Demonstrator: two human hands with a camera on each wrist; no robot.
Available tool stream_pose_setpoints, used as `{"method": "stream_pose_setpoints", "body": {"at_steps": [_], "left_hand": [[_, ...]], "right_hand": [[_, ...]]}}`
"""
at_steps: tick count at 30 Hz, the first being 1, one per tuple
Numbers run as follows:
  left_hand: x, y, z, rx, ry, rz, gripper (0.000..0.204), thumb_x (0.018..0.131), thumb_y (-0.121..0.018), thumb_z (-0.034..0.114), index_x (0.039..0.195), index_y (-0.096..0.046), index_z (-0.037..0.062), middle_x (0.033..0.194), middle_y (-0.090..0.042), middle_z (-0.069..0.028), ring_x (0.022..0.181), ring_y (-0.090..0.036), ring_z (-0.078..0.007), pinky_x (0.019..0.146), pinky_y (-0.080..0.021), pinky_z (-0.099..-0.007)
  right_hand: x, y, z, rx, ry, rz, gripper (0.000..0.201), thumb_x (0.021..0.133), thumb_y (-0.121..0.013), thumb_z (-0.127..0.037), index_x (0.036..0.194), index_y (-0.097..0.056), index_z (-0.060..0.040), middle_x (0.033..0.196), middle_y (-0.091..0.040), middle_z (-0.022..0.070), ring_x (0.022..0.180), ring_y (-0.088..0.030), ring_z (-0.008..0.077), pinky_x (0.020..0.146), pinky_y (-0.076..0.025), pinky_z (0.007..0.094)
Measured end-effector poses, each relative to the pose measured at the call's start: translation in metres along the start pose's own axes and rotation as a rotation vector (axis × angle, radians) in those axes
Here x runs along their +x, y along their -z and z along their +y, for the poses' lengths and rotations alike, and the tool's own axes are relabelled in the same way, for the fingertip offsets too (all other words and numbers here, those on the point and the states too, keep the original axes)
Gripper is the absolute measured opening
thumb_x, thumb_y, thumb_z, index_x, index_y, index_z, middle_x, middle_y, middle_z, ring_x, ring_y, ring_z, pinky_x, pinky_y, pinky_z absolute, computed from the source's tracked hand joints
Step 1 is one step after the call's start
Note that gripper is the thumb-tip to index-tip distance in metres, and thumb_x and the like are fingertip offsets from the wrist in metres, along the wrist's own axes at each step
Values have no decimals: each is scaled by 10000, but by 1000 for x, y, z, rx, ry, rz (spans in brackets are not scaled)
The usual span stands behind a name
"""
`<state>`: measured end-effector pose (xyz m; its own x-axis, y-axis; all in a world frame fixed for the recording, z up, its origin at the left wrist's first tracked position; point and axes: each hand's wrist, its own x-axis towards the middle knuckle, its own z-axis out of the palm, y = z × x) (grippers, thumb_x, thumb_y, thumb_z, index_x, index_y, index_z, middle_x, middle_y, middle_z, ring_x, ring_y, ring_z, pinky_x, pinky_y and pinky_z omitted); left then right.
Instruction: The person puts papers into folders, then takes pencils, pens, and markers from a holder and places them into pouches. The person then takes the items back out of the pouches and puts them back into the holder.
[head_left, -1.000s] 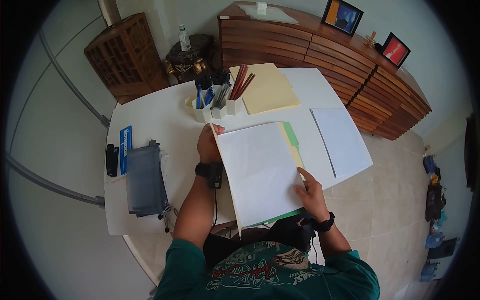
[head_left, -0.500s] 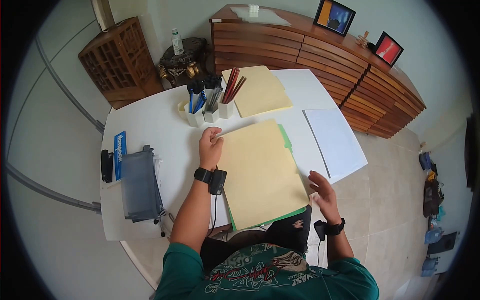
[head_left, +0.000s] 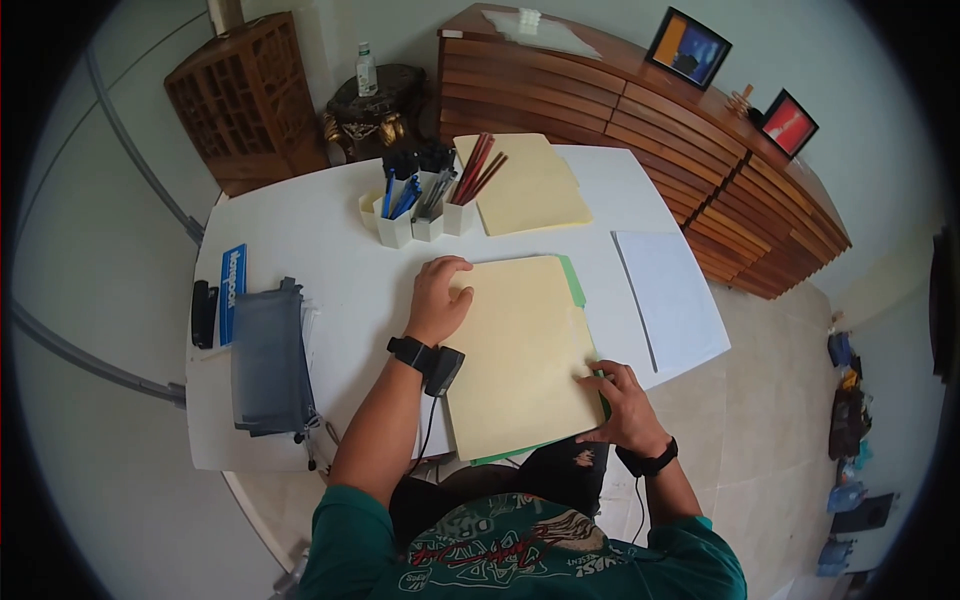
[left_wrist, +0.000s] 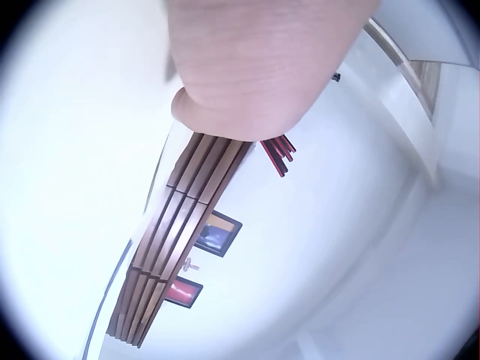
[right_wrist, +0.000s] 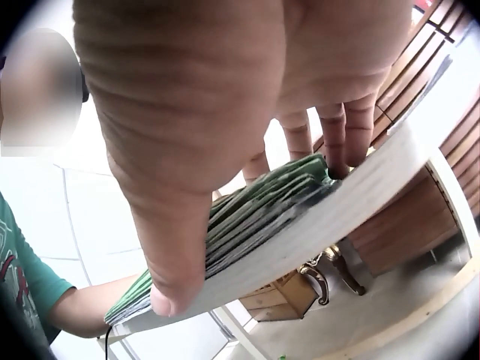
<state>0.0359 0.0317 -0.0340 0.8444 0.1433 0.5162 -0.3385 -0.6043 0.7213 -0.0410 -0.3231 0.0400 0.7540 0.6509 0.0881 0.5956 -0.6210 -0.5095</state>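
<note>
A manila folder [head_left: 525, 350] lies on top of a stack at the table's near edge, with a green folder [head_left: 573, 282] peeking out beneath it. My left hand [head_left: 438, 302] rests at the stack's upper left edge, fingers loosely bent; its palm [left_wrist: 255, 67] fills the top of the left wrist view. At the stack's lower right edge is my right hand [head_left: 625, 408], thumb and fingers spread against the edges. Several green and grey layers [right_wrist: 262, 210] show edge-on in the right wrist view, with the thumb on the near side and fingertips farther along.
Behind the stack stand white pen holders [head_left: 428, 225] with pens and red pencils. More manila folders [head_left: 530, 185] lie at the back, white paper [head_left: 672, 300] at the right. A mesh pouch [head_left: 270, 360], a blue notebook [head_left: 232, 290] and a black stapler [head_left: 204, 313] are on the left.
The white page that faced up a second ago is out of sight, and manila faces up. My right hand came off the stack, then moved left back onto its edge.
</note>
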Motion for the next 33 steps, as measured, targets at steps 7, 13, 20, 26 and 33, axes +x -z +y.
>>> {"method": "stream_pose_setpoints", "body": {"at_steps": [7,13,20,26,33], "left_hand": [[0,-1,12,63,76,1,286,774,-683,90,1059,-654,91,1144,-630,-92,1114,-547,-319,983,-411,-442],[-1,-1,9,82,105,6,268,773,-681,94,1040,-649,82,1125,-613,-94,1145,-523,-316,1016,-379,-446],[-1,-1,8,99,81,-1,279,768,-680,81,1044,-645,78,1127,-607,-97,1169,-514,-320,1035,-367,-456],[-2,0,10,102,110,-20,284,778,-690,84,1058,-644,70,1126,-608,-91,1179,-518,-296,1062,-359,-453],[-2,1,8,106,111,-17,280,781,-688,86,1057,-645,74,1132,-612,-90,1181,-522,-293,1068,-357,-450]], "right_hand": [[20,8,-12,-141,0,-138,1092,409,-977,-220,1405,-537,-140,1483,-424,151,1208,-498,396,1043,-488,477],[72,72,7,-199,11,-222,938,560,-965,-318,1376,-565,-82,1388,-577,187,1300,-536,355,1091,-451,416],[278,15,71,-283,209,38,769,719,-845,-254,1418,-554,-123,1526,-467,162,1417,-415,363,1172,-356,427],[320,6,87,-235,135,-83,539,807,-781,-306,1287,-652,-98,1289,-643,185,1166,-615,343,1018,-485,403],[320,9,105,-674,202,-105,270,895,-594,-95,1144,-699,-95,1106,-721,119,934,-700,322,785,-572,429]]}}
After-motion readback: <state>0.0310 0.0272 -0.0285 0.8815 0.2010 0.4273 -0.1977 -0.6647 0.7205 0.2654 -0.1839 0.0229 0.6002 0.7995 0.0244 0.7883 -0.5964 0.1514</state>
